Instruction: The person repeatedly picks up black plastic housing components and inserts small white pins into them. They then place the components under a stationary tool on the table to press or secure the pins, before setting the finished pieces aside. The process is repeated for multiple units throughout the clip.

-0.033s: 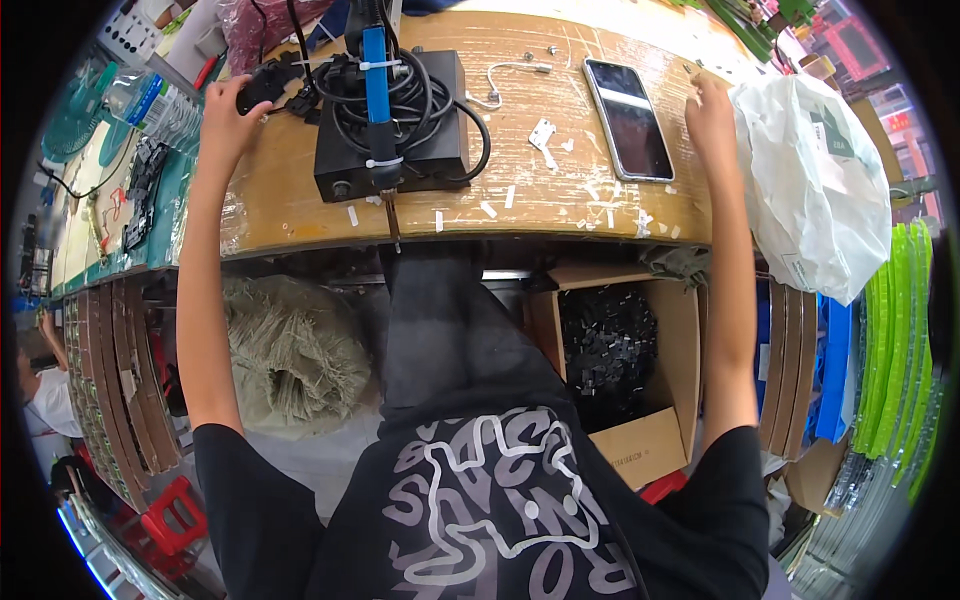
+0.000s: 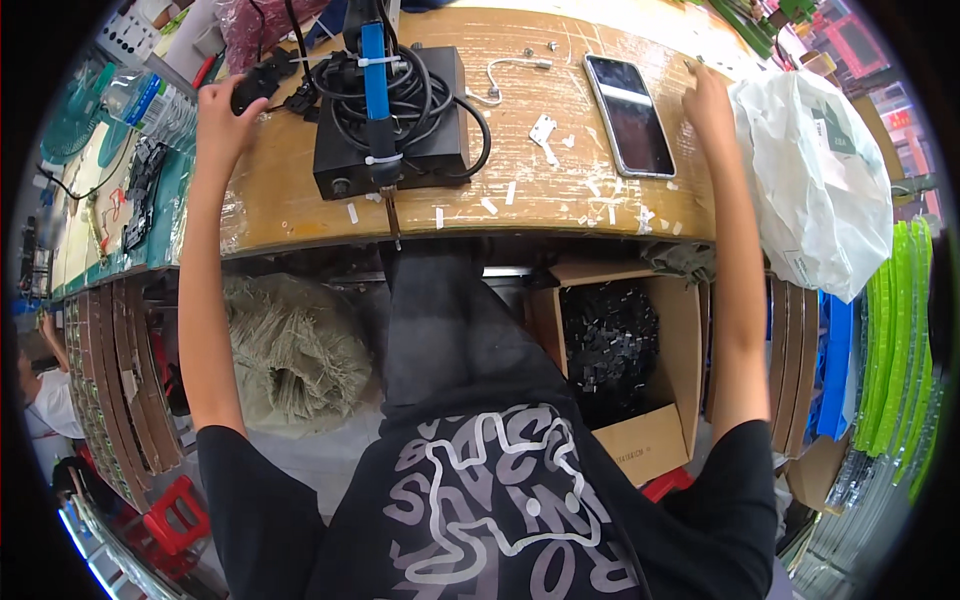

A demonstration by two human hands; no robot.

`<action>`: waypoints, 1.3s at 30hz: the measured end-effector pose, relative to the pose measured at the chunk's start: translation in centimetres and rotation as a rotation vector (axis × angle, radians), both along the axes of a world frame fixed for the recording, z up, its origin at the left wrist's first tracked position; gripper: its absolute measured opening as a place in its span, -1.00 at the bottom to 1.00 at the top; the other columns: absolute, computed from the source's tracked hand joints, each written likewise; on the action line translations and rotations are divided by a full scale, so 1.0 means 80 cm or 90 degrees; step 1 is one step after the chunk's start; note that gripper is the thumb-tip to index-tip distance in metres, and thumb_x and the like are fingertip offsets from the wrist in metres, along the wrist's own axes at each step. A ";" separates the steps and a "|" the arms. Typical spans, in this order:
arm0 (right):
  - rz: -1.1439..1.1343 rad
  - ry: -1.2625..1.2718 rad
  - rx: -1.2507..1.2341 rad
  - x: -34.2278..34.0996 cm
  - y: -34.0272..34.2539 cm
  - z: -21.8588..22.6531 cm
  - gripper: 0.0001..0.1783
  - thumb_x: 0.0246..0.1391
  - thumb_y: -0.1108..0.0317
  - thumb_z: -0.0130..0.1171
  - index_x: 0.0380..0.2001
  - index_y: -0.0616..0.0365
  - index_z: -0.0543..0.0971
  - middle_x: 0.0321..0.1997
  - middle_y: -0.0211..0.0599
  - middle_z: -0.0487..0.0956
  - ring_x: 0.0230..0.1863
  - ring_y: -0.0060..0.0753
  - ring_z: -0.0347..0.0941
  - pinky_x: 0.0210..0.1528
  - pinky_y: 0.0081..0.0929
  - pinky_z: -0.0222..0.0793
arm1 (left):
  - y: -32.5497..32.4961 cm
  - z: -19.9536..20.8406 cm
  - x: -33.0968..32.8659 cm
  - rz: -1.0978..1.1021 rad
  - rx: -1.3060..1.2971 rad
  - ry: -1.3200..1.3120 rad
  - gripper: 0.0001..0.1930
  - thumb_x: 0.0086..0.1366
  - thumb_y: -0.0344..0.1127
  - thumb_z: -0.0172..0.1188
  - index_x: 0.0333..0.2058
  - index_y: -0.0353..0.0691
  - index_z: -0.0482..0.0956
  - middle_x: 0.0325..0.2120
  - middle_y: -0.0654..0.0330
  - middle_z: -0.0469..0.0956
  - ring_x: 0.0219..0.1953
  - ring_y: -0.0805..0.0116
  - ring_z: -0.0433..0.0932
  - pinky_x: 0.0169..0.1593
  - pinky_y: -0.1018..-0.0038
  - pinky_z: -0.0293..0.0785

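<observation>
At the back left of the wooden bench [image 2: 290, 222], my left hand [image 2: 222, 115] is closed on a black plastic part [image 2: 254, 88], with thumb and fingers on either side of it. More black pieces [image 2: 303, 97] lie beside it, partly behind a dark box [image 2: 335, 160] topped with coiled black cable and a blue-handled tool [image 2: 374, 70]. On the far right, my right hand [image 2: 712, 105] rests at the bench, thumb and forefinger apart, and I see nothing between them. A phone [image 2: 632, 120] lies left of that hand, screen up; a white plastic bag [image 2: 815, 180] stands right of it.
White scraps, a short white cable [image 2: 492, 85] and a small white bracket [image 2: 543, 130] lie on the bench. A water bottle [image 2: 150, 105] is at the left. Below the bench, a carton [image 2: 680, 360] holds many small black pieces, beside a greenish sack bundle [image 2: 290, 350].
My left hand has shifted slightly left with the black part, which has turned a little. My right hand has moved slightly farther away along the bench.
</observation>
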State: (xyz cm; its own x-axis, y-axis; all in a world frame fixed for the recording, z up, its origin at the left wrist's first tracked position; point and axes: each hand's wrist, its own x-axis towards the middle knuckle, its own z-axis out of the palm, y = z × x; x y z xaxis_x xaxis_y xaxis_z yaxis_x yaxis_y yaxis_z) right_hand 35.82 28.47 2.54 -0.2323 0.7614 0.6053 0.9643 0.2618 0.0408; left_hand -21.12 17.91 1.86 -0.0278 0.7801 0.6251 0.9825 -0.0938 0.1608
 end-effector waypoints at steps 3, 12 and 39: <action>-0.146 -0.158 -0.172 -0.008 0.053 -0.003 -0.79 -0.24 0.52 -0.03 -0.41 0.33 0.40 -0.31 0.08 0.46 -0.27 0.01 0.41 -0.21 -0.25 0.31 | -0.028 0.004 0.006 0.064 0.078 0.001 -0.50 -0.06 -0.07 0.24 -0.16 -0.20 0.41 -0.34 0.04 0.37 -0.24 0.14 0.36 -0.17 0.37 0.30; -0.169 -0.307 -0.050 0.010 0.075 -0.021 -0.85 -0.14 0.45 -0.06 -0.55 0.15 0.52 -0.49 -0.05 0.52 -0.44 -0.14 0.49 -0.41 -0.30 0.40 | -0.182 0.042 0.063 -0.040 -0.011 -0.887 -0.65 0.18 -0.11 0.01 -0.21 -0.28 0.35 -0.37 0.24 0.37 -0.50 0.56 0.25 -0.43 0.66 0.17; 0.561 1.010 -0.607 -0.195 -0.332 -0.051 -0.72 -0.36 0.72 0.23 -0.52 0.26 0.40 -0.48 -0.22 0.43 -0.42 -0.49 0.38 -0.37 -0.59 0.34 | -0.302 -0.030 0.306 -0.327 -0.643 -1.128 -0.70 0.18 -0.36 -0.07 -0.13 -0.38 0.23 -0.47 0.05 0.48 -0.59 0.54 0.41 -0.48 0.65 0.37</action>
State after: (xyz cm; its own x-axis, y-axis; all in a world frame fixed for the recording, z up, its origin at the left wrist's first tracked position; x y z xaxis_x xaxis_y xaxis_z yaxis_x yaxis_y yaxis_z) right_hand 20.25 1.88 -1.54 -0.4184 0.8926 0.1677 -0.3621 0.0054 -0.9321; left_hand 3.37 -6.28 -0.54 0.3018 0.8799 -0.3671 -0.3226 0.4566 0.8291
